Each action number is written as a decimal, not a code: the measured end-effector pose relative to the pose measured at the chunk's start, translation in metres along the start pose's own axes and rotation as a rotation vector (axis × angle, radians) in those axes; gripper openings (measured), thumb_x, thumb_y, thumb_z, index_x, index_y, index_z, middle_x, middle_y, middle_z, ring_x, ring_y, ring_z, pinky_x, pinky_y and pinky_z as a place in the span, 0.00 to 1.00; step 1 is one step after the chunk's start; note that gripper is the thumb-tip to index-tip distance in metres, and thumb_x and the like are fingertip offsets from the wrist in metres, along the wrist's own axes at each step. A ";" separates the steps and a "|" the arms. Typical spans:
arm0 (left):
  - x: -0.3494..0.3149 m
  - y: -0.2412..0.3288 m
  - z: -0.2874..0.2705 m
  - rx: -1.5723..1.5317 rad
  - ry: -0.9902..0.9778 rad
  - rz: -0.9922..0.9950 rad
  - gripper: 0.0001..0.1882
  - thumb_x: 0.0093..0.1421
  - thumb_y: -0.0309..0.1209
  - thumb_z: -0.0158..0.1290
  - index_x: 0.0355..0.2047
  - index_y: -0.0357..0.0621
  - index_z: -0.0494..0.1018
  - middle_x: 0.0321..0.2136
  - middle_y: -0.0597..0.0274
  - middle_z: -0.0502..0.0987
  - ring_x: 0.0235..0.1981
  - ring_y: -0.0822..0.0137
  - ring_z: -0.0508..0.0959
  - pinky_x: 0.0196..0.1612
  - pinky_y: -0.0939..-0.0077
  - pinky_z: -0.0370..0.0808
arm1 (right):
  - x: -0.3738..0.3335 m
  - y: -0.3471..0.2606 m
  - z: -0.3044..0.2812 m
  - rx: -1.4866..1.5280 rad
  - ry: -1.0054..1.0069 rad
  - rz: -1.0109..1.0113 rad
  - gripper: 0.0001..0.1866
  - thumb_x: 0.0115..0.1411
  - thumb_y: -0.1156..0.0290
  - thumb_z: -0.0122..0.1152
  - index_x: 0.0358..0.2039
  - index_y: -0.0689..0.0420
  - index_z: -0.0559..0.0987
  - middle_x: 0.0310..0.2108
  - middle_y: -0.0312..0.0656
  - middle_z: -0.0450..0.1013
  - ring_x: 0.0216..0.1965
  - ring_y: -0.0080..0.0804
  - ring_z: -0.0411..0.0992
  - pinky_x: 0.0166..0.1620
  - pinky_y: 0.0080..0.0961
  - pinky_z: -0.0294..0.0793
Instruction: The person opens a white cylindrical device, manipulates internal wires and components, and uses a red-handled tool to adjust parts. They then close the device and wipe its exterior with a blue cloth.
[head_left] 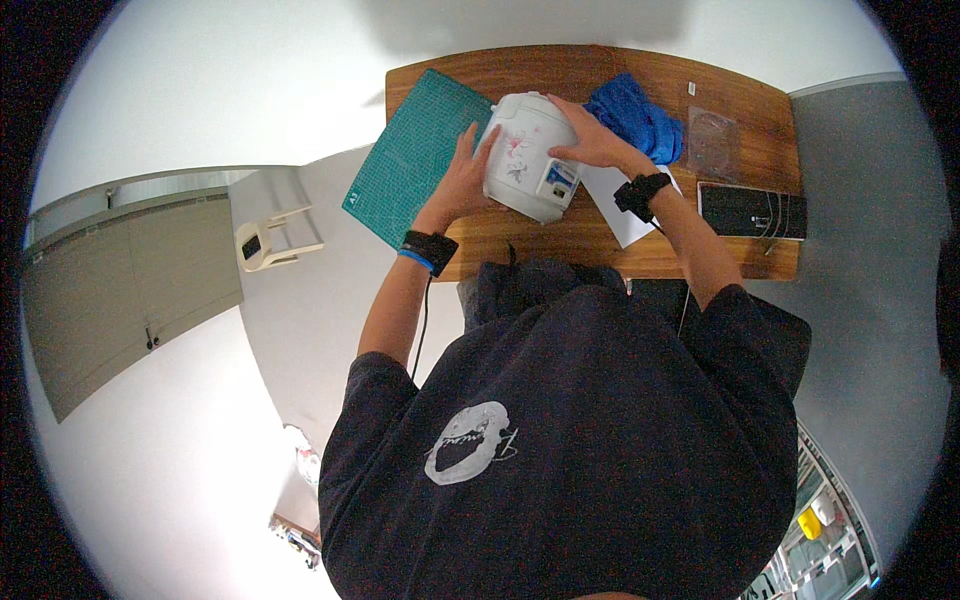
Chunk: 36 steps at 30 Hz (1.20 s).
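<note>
A white rice cooker [522, 165] with a pink and grey flower print and a small blue-and-white panel stands on the wooden table, partly over the right edge of a green cutting mat [420, 150]. It looks slightly turned. My left hand [462, 182] presses against its left side, thumb and fingers spread along the edge. From the other side my right hand [592, 138] grips its far right edge, the thumb over the top. Between them, both hands hold the cooker. Its underside is hidden. Each wrist wears a black band.
A crumpled blue cloth [636, 115] lies right of the cooker, with a white paper sheet [622, 208] nearer me. A clear plastic piece [712, 142] and a black tray-like box with a cable [748, 212] occupy the table's right side. A cream chair [275, 242] stands left.
</note>
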<state>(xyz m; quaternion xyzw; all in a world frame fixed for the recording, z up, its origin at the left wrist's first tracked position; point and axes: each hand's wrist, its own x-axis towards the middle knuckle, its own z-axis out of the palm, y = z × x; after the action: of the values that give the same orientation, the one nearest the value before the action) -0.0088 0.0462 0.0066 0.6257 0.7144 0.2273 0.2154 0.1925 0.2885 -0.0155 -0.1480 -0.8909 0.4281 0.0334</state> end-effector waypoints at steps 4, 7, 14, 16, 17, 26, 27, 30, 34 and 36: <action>0.006 0.023 -0.016 0.170 -0.095 0.061 0.75 0.34 0.34 0.81 0.77 0.76 0.44 0.73 0.26 0.44 0.72 0.25 0.53 0.70 0.38 0.64 | 0.000 -0.009 -0.007 -0.009 -0.031 0.039 0.57 0.58 0.57 0.75 0.78 0.55 0.48 0.75 0.56 0.52 0.75 0.54 0.52 0.77 0.42 0.48; 0.008 0.016 -0.013 -0.008 -0.146 0.028 0.75 0.35 0.31 0.80 0.77 0.79 0.43 0.73 0.24 0.42 0.70 0.22 0.56 0.69 0.40 0.66 | -0.011 -0.003 0.004 -0.212 0.167 0.050 0.45 0.60 0.58 0.73 0.72 0.56 0.61 0.68 0.55 0.63 0.68 0.51 0.62 0.71 0.41 0.62; 0.003 0.014 0.004 -0.125 -0.030 -0.034 0.72 0.39 0.26 0.76 0.78 0.70 0.41 0.72 0.18 0.41 0.71 0.20 0.53 0.70 0.42 0.64 | -0.064 -0.011 -0.022 0.086 0.580 0.360 0.19 0.65 0.63 0.68 0.26 0.59 0.68 0.27 0.42 0.70 0.33 0.37 0.70 0.36 0.38 0.68; 0.004 0.009 0.014 -0.121 0.027 -0.009 0.71 0.40 0.25 0.75 0.78 0.66 0.41 0.71 0.17 0.41 0.71 0.20 0.49 0.71 0.41 0.62 | -0.076 -0.018 -0.024 -0.080 0.642 0.202 0.14 0.66 0.65 0.65 0.30 0.59 0.71 0.31 0.44 0.73 0.38 0.40 0.72 0.41 0.39 0.71; 0.004 0.007 0.019 -0.135 0.033 -0.018 0.70 0.41 0.25 0.74 0.78 0.65 0.41 0.71 0.16 0.40 0.72 0.19 0.48 0.71 0.41 0.62 | -0.080 -0.022 -0.025 -0.163 0.669 0.119 0.12 0.66 0.66 0.64 0.32 0.59 0.73 0.34 0.45 0.74 0.40 0.41 0.73 0.44 0.39 0.72; 0.006 0.019 0.027 -0.084 0.002 -0.068 0.72 0.39 0.27 0.76 0.78 0.61 0.40 0.69 0.11 0.40 0.71 0.16 0.47 0.69 0.36 0.63 | -0.027 -0.079 0.000 -0.163 0.809 -0.228 0.28 0.71 0.59 0.53 0.66 0.59 0.66 0.71 0.54 0.58 0.71 0.59 0.56 0.73 0.54 0.50; 0.008 0.019 0.028 -0.051 -0.018 -0.079 0.72 0.39 0.27 0.77 0.78 0.60 0.40 0.69 0.10 0.41 0.71 0.16 0.47 0.69 0.36 0.63 | -0.015 -0.076 0.023 -0.239 0.759 -0.187 0.28 0.71 0.60 0.53 0.67 0.59 0.65 0.71 0.54 0.58 0.72 0.57 0.55 0.73 0.55 0.49; 0.016 0.024 0.028 0.023 0.039 -0.007 0.74 0.37 0.29 0.78 0.78 0.60 0.40 0.68 0.10 0.41 0.70 0.16 0.49 0.69 0.37 0.63 | 0.009 -0.065 0.067 -0.363 0.641 -0.109 0.28 0.72 0.61 0.51 0.69 0.59 0.63 0.72 0.54 0.56 0.75 0.53 0.51 0.74 0.56 0.47; 0.015 0.015 0.023 -0.065 0.054 -0.076 0.76 0.36 0.31 0.79 0.78 0.61 0.39 0.69 0.10 0.41 0.69 0.16 0.52 0.70 0.38 0.63 | 0.026 -0.068 0.065 -0.317 0.591 -0.124 0.30 0.71 0.60 0.52 0.69 0.58 0.62 0.74 0.51 0.54 0.76 0.52 0.49 0.75 0.58 0.42; 0.012 0.011 0.024 -0.059 0.033 -0.079 0.76 0.36 0.31 0.79 0.78 0.62 0.38 0.69 0.11 0.41 0.69 0.16 0.52 0.69 0.39 0.63 | 0.028 -0.068 0.064 -0.311 0.564 -0.116 0.30 0.71 0.60 0.52 0.69 0.58 0.62 0.74 0.51 0.54 0.76 0.52 0.49 0.75 0.58 0.41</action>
<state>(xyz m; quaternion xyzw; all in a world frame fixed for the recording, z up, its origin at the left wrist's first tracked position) 0.0122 0.0605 -0.0064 0.5866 0.7350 0.2498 0.2309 0.1377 0.2087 -0.0056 -0.2129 -0.9083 0.2264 0.2801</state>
